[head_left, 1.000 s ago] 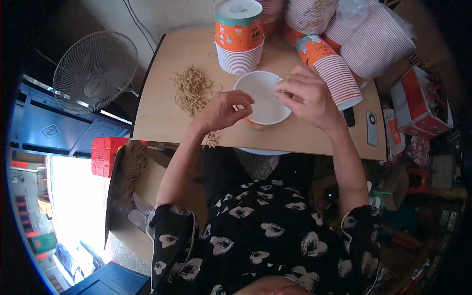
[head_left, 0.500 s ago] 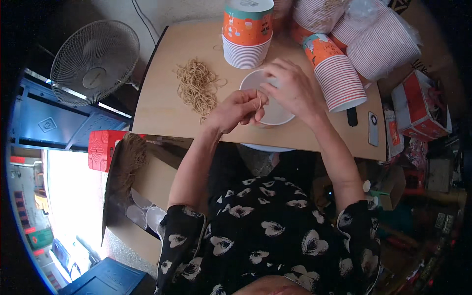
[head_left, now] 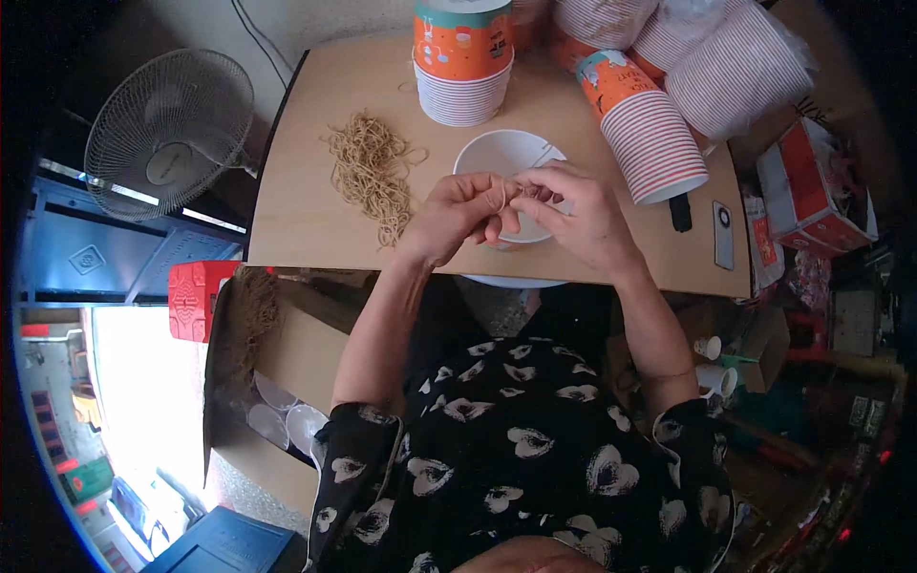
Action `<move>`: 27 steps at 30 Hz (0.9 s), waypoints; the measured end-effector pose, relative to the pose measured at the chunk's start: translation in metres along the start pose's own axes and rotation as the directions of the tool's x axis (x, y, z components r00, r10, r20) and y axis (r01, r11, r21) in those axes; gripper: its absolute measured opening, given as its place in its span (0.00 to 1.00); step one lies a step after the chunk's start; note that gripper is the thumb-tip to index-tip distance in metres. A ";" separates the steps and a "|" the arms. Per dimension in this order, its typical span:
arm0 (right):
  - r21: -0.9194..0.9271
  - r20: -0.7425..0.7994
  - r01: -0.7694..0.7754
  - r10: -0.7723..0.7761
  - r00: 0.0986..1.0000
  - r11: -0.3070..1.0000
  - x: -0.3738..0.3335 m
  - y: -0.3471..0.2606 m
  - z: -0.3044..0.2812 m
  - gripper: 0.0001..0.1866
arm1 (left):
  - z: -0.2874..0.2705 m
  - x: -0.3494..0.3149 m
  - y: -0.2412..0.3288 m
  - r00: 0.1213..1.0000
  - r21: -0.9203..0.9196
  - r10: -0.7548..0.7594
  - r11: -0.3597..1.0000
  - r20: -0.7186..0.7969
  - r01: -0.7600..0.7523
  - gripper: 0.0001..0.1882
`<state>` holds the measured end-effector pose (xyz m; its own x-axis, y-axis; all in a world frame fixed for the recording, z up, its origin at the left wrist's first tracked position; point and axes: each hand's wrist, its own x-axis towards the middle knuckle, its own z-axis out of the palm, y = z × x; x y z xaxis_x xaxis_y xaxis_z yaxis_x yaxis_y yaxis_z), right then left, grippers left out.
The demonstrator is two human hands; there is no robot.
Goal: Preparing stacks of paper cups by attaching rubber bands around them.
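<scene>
Head view: left hand point(head_left: 457, 215) and right hand point(head_left: 573, 212), fingers curled, meet and pinch a thin tan rubber band point(head_left: 503, 191) above a white lid point(head_left: 501, 158) on the bench point(head_left: 306, 201); loose rubber bands point(head_left: 371, 172) lie just left.

Even daylight, fisheye-bent dark rim

Both hands raised together at upper centre of the frame, fingertips meeting.

Left hand point(head_left: 457, 215) – fingers curled, thumb and forefinger pinched, wrist bent inward toward the right. Right hand point(head_left: 573, 215) – back of the hand up, fingers bent, tips touching those of the left. Both bare forearms rise from the lower centre, converging upward.
</scene>
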<state>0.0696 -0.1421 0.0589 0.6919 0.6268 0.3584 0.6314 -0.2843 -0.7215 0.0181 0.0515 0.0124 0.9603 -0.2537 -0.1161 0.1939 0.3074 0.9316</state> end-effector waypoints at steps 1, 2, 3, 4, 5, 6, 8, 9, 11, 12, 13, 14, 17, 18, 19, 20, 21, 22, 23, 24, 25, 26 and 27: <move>-0.032 0.027 -0.025 0.026 0.999 0.999 0.000 0.002 0.001 0.11 | 0.002 0.000 0.000 1.000 0.003 -0.003 1.000 0.001 0.003 0.15; -0.030 0.024 -0.027 0.028 0.999 0.999 -0.001 0.003 0.001 0.11 | 0.004 0.001 0.001 1.000 0.029 0.011 1.000 -0.005 -0.011 0.15; -0.017 0.011 -0.026 0.027 1.000 1.000 -0.003 0.003 0.003 0.10 | 0.005 -0.001 0.000 1.000 0.056 0.026 0.998 -0.017 -0.025 0.14; -0.005 -0.001 -0.026 0.026 1.000 1.000 -0.003 0.003 0.005 0.09 | 0.005 -0.002 -0.001 0.999 0.058 0.024 0.998 -0.022 -0.023 0.14; 0.000 0.001 -0.025 0.025 1.000 1.000 -0.004 0.005 0.007 0.09 | 0.005 -0.002 -0.002 0.999 0.056 0.026 0.998 -0.033 -0.024 0.14; -0.002 -0.022 0.016 -0.016 1.000 1.000 -0.005 0.006 0.007 0.08 | 0.005 -0.002 -0.003 0.999 0.054 0.028 0.998 -0.036 -0.026 0.14; -0.006 -0.047 0.054 -0.055 0.997 0.999 -0.008 0.009 0.009 0.07 | 0.002 -0.002 -0.006 0.999 0.052 0.019 0.999 -0.035 -0.017 0.14; -0.057 -0.066 0.127 -0.131 0.989 0.990 -0.009 0.010 0.011 0.06 | 0.000 -0.002 -0.007 0.999 0.048 0.011 0.999 -0.039 -0.009 0.13; -0.110 -0.080 0.194 -0.204 0.976 0.975 -0.012 0.012 0.011 0.05 | -0.001 -0.001 -0.012 1.000 0.039 0.001 0.999 -0.029 0.001 0.12; -0.110 -0.089 0.200 -0.211 0.974 0.974 -0.013 0.011 0.012 0.04 | -0.001 -0.002 -0.013 1.000 0.032 -0.008 0.999 -0.025 0.008 0.12; -0.110 -0.099 0.206 -0.217 0.971 0.972 -0.014 0.012 0.013 0.04 | -0.002 -0.002 -0.013 1.000 0.031 -0.009 0.999 -0.027 0.010 0.12; -0.108 -0.097 0.206 -0.216 0.972 0.973 -0.017 0.015 0.012 0.04 | -0.002 -0.003 -0.012 1.000 0.021 -0.008 1.000 -0.006 0.008 0.11; 0.138 -0.059 -0.196 0.205 0.977 0.971 -0.031 0.041 0.004 0.04 | -0.006 -0.003 -0.014 1.000 0.000 -0.007 1.000 0.005 0.007 0.11; 0.139 -0.057 -0.197 0.206 0.977 0.971 -0.031 0.040 0.001 0.04 | -0.009 -0.003 -0.015 1.000 -0.008 -0.006 1.000 -0.011 0.006 0.12; 0.199 -0.084 -0.225 0.245 0.966 0.954 -0.030 0.036 -0.003 0.05 | -0.010 -0.003 -0.015 1.000 -0.009 -0.008 1.000 -0.013 0.008 0.12; 0.259 -0.109 -0.250 0.285 0.952 0.933 -0.030 0.034 -0.005 0.05 | -0.012 -0.004 -0.015 1.000 -0.010 -0.011 1.000 -0.018 0.010 0.11; 0.250 -0.064 -0.226 0.249 0.966 0.941 -0.031 0.039 -0.005 0.09 | -0.010 -0.003 -0.015 1.000 -0.011 -0.015 1.000 -0.012 0.015 0.11; 0.249 -0.070 -0.230 0.255 0.965 0.941 -0.032 0.043 -0.003 0.09 | -0.008 -0.002 -0.014 1.000 -0.011 -0.019 1.000 -0.005 0.019 0.11; 0.220 0.057 -0.321 0.316 0.947 0.921 -0.032 0.045 -0.001 0.12 | -0.005 -0.002 -0.012 1.000 0.031 -0.020 0.999 -0.016 0.020 0.11; 0.182 0.183 -0.403 0.372 0.910 0.897 -0.030 0.043 0.002 0.15 | -0.002 -0.002 -0.009 0.999 0.075 -0.019 0.997 -0.031 0.021 0.11; 0.131 0.185 -0.412 0.386 0.904 0.902 -0.028 0.037 0.007 0.19 | 0.000 -0.002 -0.006 0.999 0.077 -0.021 0.997 -0.027 0.023 0.11; 0.132 0.181 -0.414 0.388 0.904 0.901 -0.025 0.032 0.009 0.19 | 0.003 -0.002 -0.004 0.999 0.100 -0.026 0.995 -0.033 0.029 0.11; 0.123 0.183 -0.381 0.357 0.916 0.916 -0.022 0.027 0.011 0.20 | 0.004 -0.003 -0.003 0.999 0.123 -0.029 0.992 -0.042 0.034 0.11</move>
<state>0.0679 -0.1553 0.0251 0.7947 0.6058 -0.0376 0.2713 -0.4100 -0.8708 0.0139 0.0475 0.0117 0.9617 -0.2241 -0.1578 0.2007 0.1835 0.9623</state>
